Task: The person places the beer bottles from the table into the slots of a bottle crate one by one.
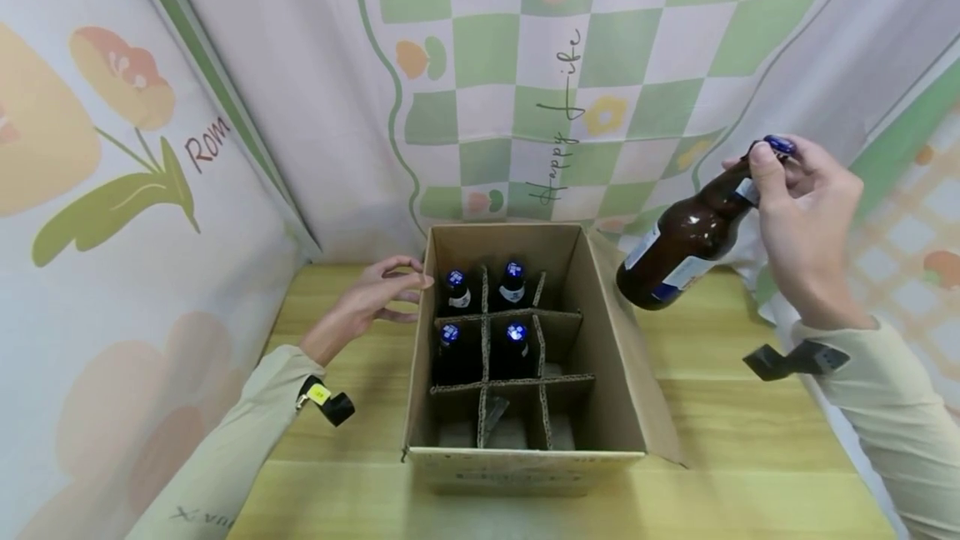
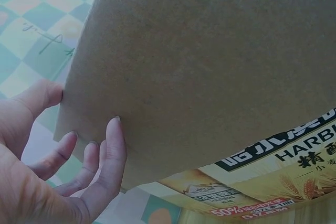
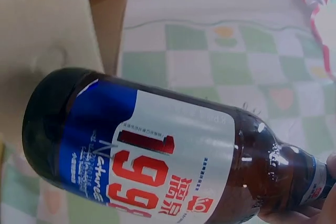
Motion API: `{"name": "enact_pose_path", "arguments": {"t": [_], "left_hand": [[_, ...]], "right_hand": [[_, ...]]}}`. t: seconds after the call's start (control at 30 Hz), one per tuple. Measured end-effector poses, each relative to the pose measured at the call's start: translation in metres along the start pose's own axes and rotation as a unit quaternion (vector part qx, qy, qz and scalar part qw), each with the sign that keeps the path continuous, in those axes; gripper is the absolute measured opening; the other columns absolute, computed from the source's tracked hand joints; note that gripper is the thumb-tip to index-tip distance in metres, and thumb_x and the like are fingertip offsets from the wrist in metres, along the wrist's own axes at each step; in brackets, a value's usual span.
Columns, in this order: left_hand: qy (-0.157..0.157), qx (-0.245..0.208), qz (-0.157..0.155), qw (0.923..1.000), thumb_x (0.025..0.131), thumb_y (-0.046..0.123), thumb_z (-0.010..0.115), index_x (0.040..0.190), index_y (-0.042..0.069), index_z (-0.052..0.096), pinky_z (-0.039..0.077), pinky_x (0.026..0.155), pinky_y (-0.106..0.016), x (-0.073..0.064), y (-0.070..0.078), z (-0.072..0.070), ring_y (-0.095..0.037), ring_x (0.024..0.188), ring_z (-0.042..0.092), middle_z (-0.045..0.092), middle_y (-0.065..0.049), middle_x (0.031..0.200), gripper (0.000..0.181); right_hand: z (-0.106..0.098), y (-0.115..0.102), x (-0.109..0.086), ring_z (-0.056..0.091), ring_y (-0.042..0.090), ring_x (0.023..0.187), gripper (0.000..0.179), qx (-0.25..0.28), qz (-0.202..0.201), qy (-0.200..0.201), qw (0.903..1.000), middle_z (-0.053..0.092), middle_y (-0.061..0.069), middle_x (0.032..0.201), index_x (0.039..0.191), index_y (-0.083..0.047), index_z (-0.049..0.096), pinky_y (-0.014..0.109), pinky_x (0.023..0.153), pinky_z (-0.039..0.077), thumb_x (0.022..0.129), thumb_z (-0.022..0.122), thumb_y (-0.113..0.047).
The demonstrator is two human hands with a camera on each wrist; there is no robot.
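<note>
My right hand [image 1: 813, 198] grips a brown glass beer bottle [image 1: 678, 248] by its neck, just under the blue cap. The bottle hangs tilted in the air to the right of an open cardboard box [image 1: 611, 340], base toward the box. A blue and silver label with red "1998" [image 3: 142, 171] faces the right wrist view. At the box's left side, the fingertips of my left hand [image 1: 375, 294] touch the cardboard [image 2: 199, 66], its fingers loosely bent. Several blue-capped bottles [image 1: 513, 282] stand upright in the box's far and middle compartments, left and centre columns.
Cardboard dividers [image 1: 513, 386] split the box into compartments; a clear strip [image 1: 495, 419] lies in the near row. An outer flap [image 1: 648, 390] hangs on the right. The box stands on a wooden table [image 1: 720, 415], with printed curtains [image 1: 480, 48] behind and beside it.
</note>
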State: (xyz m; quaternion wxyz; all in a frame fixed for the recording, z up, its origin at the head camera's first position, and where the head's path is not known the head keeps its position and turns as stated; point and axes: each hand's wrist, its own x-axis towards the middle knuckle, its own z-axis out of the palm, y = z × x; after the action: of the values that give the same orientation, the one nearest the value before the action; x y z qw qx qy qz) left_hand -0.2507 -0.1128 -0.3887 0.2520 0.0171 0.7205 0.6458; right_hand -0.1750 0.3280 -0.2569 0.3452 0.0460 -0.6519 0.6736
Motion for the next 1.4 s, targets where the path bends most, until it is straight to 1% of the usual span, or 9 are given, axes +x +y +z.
{"name": "enact_pose_path", "arguments": {"t": [0.13, 0.43, 0.63, 0.77, 0.87, 0.97, 1.1, 1.23, 1.4], "left_hand": [[-0.001, -0.002, 0.002, 1.0, 0.095, 0.023, 0.076, 0.13, 0.011, 0.057, 0.067, 0.087, -0.042, 0.0, -0.001, -0.001, -0.023, 0.104, 0.067, 0.07, -0.009, 0.123, 0.041], [0.008, -0.008, 0.001, 0.9999, 0.095, 0.022, 0.076, 0.127, 0.013, 0.058, 0.067, 0.085, -0.041, -0.001, -0.002, 0.0, -0.024, 0.105, 0.067, 0.07, -0.011, 0.127, 0.038], [0.007, -0.015, -0.003, 0.9999, 0.094, 0.021, 0.076, 0.125, 0.014, 0.059, 0.067, 0.087, -0.042, 0.001, -0.002, 0.001, -0.025, 0.108, 0.067, 0.067, -0.012, 0.13, 0.036], [0.005, -0.013, 0.001, 0.9999, 0.095, 0.021, 0.076, 0.126, 0.013, 0.058, 0.067, 0.087, -0.042, 0.001, -0.001, 0.003, -0.026, 0.11, 0.067, 0.067, -0.014, 0.133, 0.036], [0.003, -0.009, 0.003, 1.0, 0.095, 0.023, 0.076, 0.127, 0.013, 0.058, 0.067, 0.088, -0.043, 0.0, -0.001, 0.004, -0.027, 0.111, 0.067, 0.067, -0.014, 0.134, 0.038], [0.002, -0.007, 0.004, 1.0, 0.095, 0.023, 0.076, 0.128, 0.012, 0.057, 0.065, 0.093, -0.046, 0.0, 0.0, 0.004, -0.029, 0.113, 0.066, 0.067, -0.014, 0.133, 0.039], [0.003, -0.004, 0.007, 1.0, 0.095, 0.023, 0.076, 0.129, 0.011, 0.057, 0.066, 0.092, -0.047, -0.001, 0.002, 0.004, -0.031, 0.113, 0.065, 0.067, -0.014, 0.131, 0.04], [0.005, -0.003, 0.007, 1.0, 0.095, 0.023, 0.076, 0.129, 0.012, 0.058, 0.067, 0.086, -0.042, -0.002, 0.003, 0.005, -0.028, 0.111, 0.066, 0.068, -0.013, 0.13, 0.04], [0.005, -0.009, 0.006, 0.9999, 0.095, 0.021, 0.076, 0.128, 0.012, 0.058, 0.067, 0.089, -0.045, -0.001, 0.002, 0.006, -0.027, 0.108, 0.067, 0.068, -0.014, 0.131, 0.039]], "right_hand": [[0.015, -0.011, -0.005, 0.075, 0.02, 0.089, 0.023, 0.009, -0.018, -0.016, 0.9997, 0.079, 0.013, 0.095, 0.114, 0.008, 0.072, 0.017, 0.083, 0.062, 0.098, 0.073, -0.008], [0.054, -0.032, -0.02, 0.077, 0.018, 0.086, 0.022, 0.018, -0.039, -0.103, 0.9937, 0.079, 0.012, 0.095, 0.113, 0.008, 0.071, 0.018, 0.081, 0.063, 0.099, 0.07, -0.008], [0.064, -0.04, -0.031, 0.078, 0.015, 0.087, 0.02, -0.019, -0.05, -0.141, 0.9886, 0.08, 0.01, 0.095, 0.113, 0.006, 0.072, 0.015, 0.078, 0.062, 0.1, 0.069, -0.01], [0.067, -0.042, -0.038, 0.078, 0.015, 0.086, 0.021, -0.03, -0.04, -0.172, 0.9839, 0.08, 0.009, 0.097, 0.115, 0.005, 0.071, 0.015, 0.076, 0.063, 0.101, 0.068, -0.009], [0.068, -0.041, -0.047, 0.077, 0.013, 0.089, 0.021, -0.08, -0.025, -0.204, 0.9755, 0.081, 0.006, 0.1, 0.119, 0.002, 0.071, 0.015, 0.08, 0.063, 0.102, 0.068, -0.01], [0.071, -0.038, -0.057, 0.077, 0.011, 0.092, 0.021, -0.132, -0.013, -0.239, 0.9619, 0.081, 0.003, 0.103, 0.121, -0.002, 0.071, 0.019, 0.084, 0.063, 0.103, 0.067, -0.011], [0.076, -0.035, -0.066, 0.078, 0.013, 0.093, 0.019, -0.144, -0.003, -0.274, 0.951, 0.081, 0.005, 0.101, 0.121, -0.002, 0.07, 0.02, 0.082, 0.064, 0.103, 0.066, -0.008], [0.081, -0.034, -0.073, 0.078, 0.01, 0.092, 0.02, -0.157, -0.004, -0.29, 0.9441, 0.081, 0.0, 0.101, 0.12, 0.0, 0.069, 0.016, 0.079, 0.063, 0.101, 0.068, -0.005], [0.087, -0.034, -0.083, 0.078, 0.01, 0.089, 0.023, -0.182, 0.015, -0.313, 0.932, 0.082, -0.004, 0.099, 0.118, -0.001, 0.069, 0.017, 0.072, 0.063, 0.096, 0.075, -0.008]]}}
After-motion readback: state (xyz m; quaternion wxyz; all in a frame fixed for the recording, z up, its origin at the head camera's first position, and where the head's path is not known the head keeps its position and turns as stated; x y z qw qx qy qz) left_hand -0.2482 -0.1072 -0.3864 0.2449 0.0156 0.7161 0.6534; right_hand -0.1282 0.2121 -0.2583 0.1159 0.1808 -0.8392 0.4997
